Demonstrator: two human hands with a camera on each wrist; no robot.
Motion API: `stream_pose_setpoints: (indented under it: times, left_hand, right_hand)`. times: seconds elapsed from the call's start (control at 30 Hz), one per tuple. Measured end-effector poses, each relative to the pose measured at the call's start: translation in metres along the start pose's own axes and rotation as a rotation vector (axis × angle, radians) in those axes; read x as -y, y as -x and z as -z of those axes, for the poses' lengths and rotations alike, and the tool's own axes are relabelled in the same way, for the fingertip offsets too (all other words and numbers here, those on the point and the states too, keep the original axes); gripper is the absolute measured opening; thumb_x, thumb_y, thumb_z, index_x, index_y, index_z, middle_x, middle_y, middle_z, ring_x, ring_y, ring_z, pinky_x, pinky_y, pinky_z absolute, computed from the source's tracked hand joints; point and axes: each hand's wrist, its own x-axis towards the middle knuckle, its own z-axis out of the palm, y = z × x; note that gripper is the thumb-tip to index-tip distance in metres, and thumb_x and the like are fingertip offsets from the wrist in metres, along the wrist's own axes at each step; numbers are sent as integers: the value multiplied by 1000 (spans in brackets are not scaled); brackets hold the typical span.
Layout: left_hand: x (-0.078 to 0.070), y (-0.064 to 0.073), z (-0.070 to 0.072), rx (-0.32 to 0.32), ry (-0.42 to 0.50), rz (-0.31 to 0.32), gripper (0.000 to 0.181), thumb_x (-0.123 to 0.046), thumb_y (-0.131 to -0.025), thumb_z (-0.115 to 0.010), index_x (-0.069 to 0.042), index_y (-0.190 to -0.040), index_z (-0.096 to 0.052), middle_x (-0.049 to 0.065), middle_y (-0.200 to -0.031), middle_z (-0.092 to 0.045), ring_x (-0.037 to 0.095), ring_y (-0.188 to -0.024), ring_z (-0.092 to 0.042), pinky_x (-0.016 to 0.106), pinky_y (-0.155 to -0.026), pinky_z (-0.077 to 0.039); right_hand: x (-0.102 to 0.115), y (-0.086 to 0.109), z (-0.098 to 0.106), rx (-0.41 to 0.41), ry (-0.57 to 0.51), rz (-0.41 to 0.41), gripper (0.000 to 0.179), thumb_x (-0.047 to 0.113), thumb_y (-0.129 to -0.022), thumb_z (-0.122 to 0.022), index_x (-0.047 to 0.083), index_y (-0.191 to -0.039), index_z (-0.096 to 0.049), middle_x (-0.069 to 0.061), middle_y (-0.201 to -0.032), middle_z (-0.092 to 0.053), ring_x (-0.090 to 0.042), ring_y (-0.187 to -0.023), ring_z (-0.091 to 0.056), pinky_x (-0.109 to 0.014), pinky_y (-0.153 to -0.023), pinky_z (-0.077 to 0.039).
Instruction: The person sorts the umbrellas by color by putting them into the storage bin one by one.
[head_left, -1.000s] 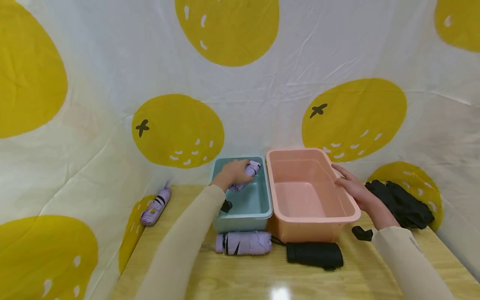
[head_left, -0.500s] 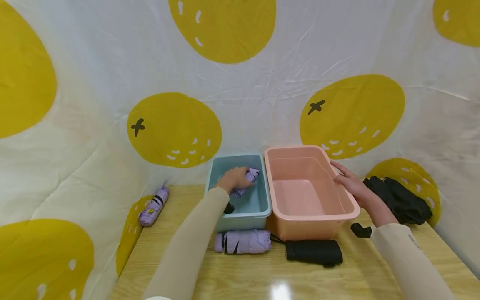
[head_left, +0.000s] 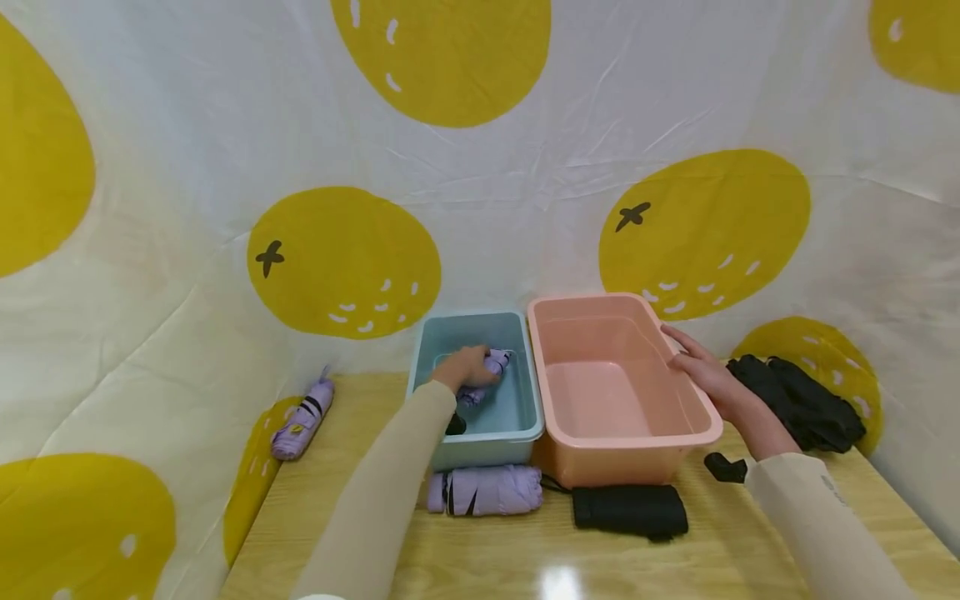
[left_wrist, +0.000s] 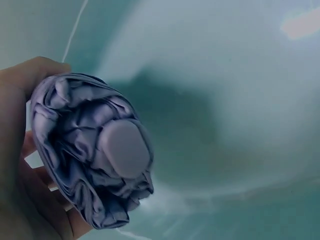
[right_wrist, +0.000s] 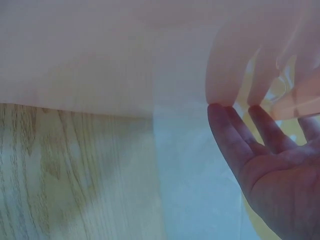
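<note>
In the head view my left hand (head_left: 467, 369) is inside the blue-green basin (head_left: 531, 435), gripping a folded lilac umbrella (head_left: 495, 364). The left wrist view looks at the end of this umbrella (left_wrist: 127, 149), its gathered cloth around a pale oval tip. Thumb and fingers wrap its side, above the basin floor. My right hand (head_left: 708, 377) is at the right side of the pink basin (head_left: 600, 442), fingers extended. In the right wrist view its fingertips (right_wrist: 216, 111) touch the basin's outer wall. A black object (head_left: 455, 423) shows partly behind the left sleeve.
Another lilac umbrella (head_left: 491, 490) and a black folded umbrella (head_left: 630, 510) lie before the basins. A third lilac one (head_left: 303, 419) lies at the table's left edge. Bunched black cloth (head_left: 798, 406) and a small black piece (head_left: 724, 467) are on the right. A patterned sheet hangs behind.
My left hand has lowered the lilac umbrella deeper into the blue-green basin, slightly toward me. My right hand stays at the pink basin's side. The head view has shifted slightly.
</note>
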Motion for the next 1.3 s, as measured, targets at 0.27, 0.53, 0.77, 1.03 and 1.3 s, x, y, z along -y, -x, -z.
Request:
stream_pose_setpoints:
  times: [0.27,0.53,0.77,1.03,1.3]
  left_hand:
    - [0,3,2,45,4,41,70,-43,-89,-61,-10,-146,-38,15,-136,-51,27,-111,-53,47,-96,-42]
    - [-3,8,9,91,6,91,62,-42,-94,-57,-6,-143,-43,15,-141,-49,28,-122,-50,48,-101,-39]
    - [-2,10,23,92,-12,-14,55,-38,-99,-51,-3,-142,-46,15,-141,-49,28,-127,-47,44,-103,-38]
    - [-2,20,61,20,49,-132,50,-32,-101,-48,-2,-142,-46,14,-141,-48,28,-126,-47,41,-101,-40]
    - [2,40,98,-25,42,-197,44,-31,-102,-48,-7,-138,-51,11,-138,-51,26,-119,-52,40,-97,-43]
  right_hand:
    - [4,-2,-4,8,-5,26,70,17,-104,-42,26,-157,3,-29,-152,-15,-18,-100,-62,-42,-83,-53]
    - [1,-6,-9,31,-7,25,71,19,-104,-42,26,-157,4,-29,-153,-14,-18,-102,-62,-46,-86,-51]
    - [0,-1,-10,34,-10,-1,72,16,-103,-43,27,-157,4,-28,-153,-15,-13,-98,-63,-46,-85,-52]
    - [3,2,-7,30,-18,-3,72,19,-104,-42,28,-157,6,-28,-153,-11,-13,-97,-62,-38,-81,-54]
    - [7,3,-3,12,-2,-5,71,17,-103,-41,26,-157,4,-29,-150,-17,-16,-96,-63,-41,-81,-54]
